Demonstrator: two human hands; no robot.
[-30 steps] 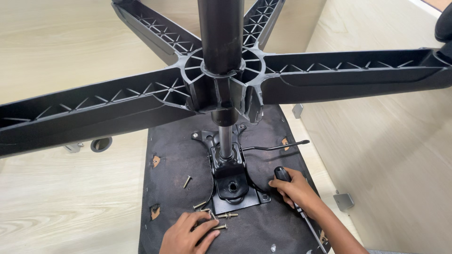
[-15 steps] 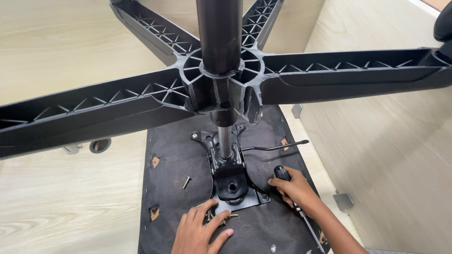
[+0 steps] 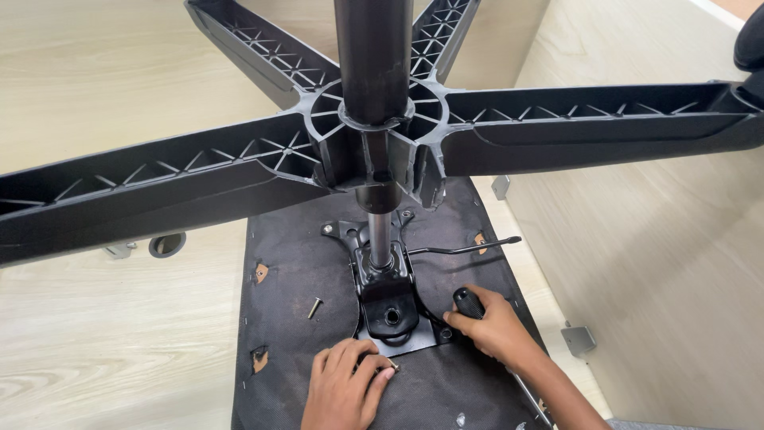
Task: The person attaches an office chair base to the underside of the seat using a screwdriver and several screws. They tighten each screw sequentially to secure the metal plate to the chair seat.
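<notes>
Your right hand [image 3: 497, 328] has its fingers wrapped around a black handle [image 3: 468, 302], just right of the metal plate [image 3: 388, 306] on the upturned seat [image 3: 294, 318]. Your left hand [image 3: 344, 390] pinches a screw [image 3: 391, 365] at the plate's near edge, under the star base [image 3: 557, 127].

Black star base over a pale wood floor

The five-armed plastic chair base [image 3: 557, 127] fills the upper view, ribbed underside showing, its gas-lift column [image 3: 372, 56] rising at centre. A loose bolt [image 3: 315, 306] lies on the fabric to the left. Small metal brackets [image 3: 578, 338] sit on the wood-grain floor [image 3: 111, 318] nearby.
</notes>
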